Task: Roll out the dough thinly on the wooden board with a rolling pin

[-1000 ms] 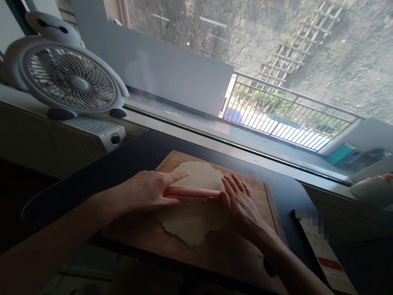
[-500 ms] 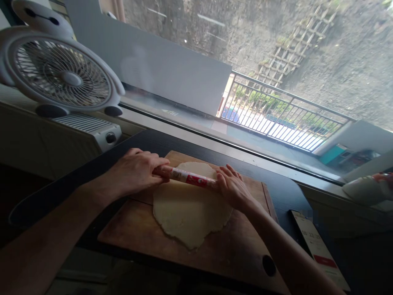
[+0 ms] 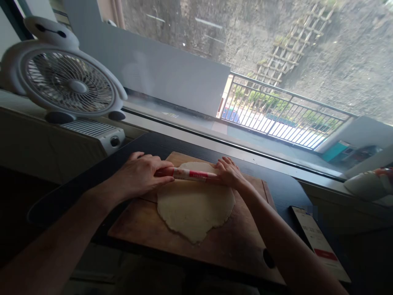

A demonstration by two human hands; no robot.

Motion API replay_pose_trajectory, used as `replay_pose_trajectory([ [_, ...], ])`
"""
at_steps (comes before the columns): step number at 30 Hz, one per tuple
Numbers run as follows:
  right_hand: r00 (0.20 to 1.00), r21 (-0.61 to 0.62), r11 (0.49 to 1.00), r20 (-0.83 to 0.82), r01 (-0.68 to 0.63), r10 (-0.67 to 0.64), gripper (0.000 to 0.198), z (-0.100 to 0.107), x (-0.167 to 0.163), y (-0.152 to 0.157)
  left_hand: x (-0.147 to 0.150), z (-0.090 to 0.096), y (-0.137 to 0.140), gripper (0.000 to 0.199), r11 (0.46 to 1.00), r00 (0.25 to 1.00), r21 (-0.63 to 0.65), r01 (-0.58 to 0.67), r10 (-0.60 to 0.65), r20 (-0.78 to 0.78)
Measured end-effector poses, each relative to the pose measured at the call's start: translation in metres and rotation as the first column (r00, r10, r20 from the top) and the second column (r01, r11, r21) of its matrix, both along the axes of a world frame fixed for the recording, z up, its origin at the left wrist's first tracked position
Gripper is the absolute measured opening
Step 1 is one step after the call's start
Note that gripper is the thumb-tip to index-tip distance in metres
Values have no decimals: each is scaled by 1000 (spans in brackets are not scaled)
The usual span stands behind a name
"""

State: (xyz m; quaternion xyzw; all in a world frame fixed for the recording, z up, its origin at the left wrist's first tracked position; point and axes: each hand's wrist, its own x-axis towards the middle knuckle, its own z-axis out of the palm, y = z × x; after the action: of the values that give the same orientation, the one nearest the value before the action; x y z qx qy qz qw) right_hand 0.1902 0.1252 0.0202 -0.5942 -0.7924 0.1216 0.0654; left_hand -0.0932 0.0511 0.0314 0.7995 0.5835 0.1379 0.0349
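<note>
A pale sheet of rolled-out dough [image 3: 195, 209] with a ragged near edge lies on a wooden cutting board [image 3: 135, 227]. Across its far part rests a rolling pin [image 3: 192, 175] with a red and white label around its middle. My left hand [image 3: 144, 174] is closed around the pin's left end, thumb on the near side. On the right end sits my right hand [image 3: 229, 172], its fingers bent over the pin and partly hiding it.
The board is on a dark table [image 3: 162, 141] beside a window. A phone [image 3: 317, 241] lies at the right edge. To the left, a white fan [image 3: 76, 86] stands on a white ridged-top unit [image 3: 101, 133]. A pale rounded object [image 3: 365, 186] is at far right.
The rolling pin has turned, so its label shows a different side, and it has shifted slightly over the dough. Both hands moved with it. The camera view has shifted a little.
</note>
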Motion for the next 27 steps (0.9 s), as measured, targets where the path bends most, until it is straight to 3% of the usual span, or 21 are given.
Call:
replay_pose_trajectory([
  [5, 996, 113, 990, -2, -88, 89, 55, -14, 18, -88, 9, -1, -3, 41, 992, 992, -34, 124, -125, -12],
  [7, 995, 95, 991, -20, -94, 96, 57, -16, 20, -103, 24, -2, 0, 41, 989, 989, -24, 146, -147, -22],
  [14, 991, 16, 998, -123, 61, -59, 52, -7, 21, -53, 78, 11, 18, 36, 944, 943, -57, 326, -329, -55],
  [19, 984, 126, 982, -134, 138, -121, 48, -7, 47, -64, 98, 18, 4, 33, 902, 899, -87, 423, -430, -85],
  [22, 974, 177, 963, -132, 204, -182, 44, -14, 57, -77, 121, 8, 2, 39, 912, 908, -109, 395, -406, -104],
  [27, 963, 303, 918, -152, 258, -221, 40, -21, 57, -64, 168, -14, 29, 43, 970, 958, 66, 236, -221, -184],
])
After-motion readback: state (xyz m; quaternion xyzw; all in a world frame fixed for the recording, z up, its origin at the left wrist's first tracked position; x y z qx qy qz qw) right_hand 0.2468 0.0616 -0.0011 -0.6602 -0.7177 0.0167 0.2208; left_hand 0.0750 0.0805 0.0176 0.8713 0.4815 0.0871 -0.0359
